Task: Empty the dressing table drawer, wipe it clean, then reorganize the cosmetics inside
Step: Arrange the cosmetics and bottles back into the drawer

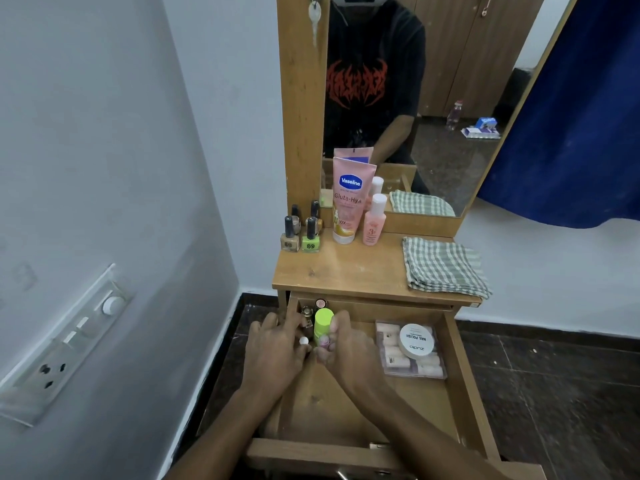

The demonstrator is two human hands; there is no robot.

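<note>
The wooden drawer is pulled out under the dressing table top. Both hands reach into its far left corner. My right hand is closed around a lime-green capped bottle standing upright. My left hand rests beside it, its fingers on small items, with a white cap at a fingertip; what it grips is hidden. A small dark bottle and a round lipstick end stand behind. At the drawer's right lies a clear box of small bottles with a white nail polish remover tub on it.
On the table top stand several nail polish bottles, a pink Vaseline tube, a pink bottle and a folded checked cloth. A mirror rises behind. Wall and switchboard lie left; a blue curtain hangs right.
</note>
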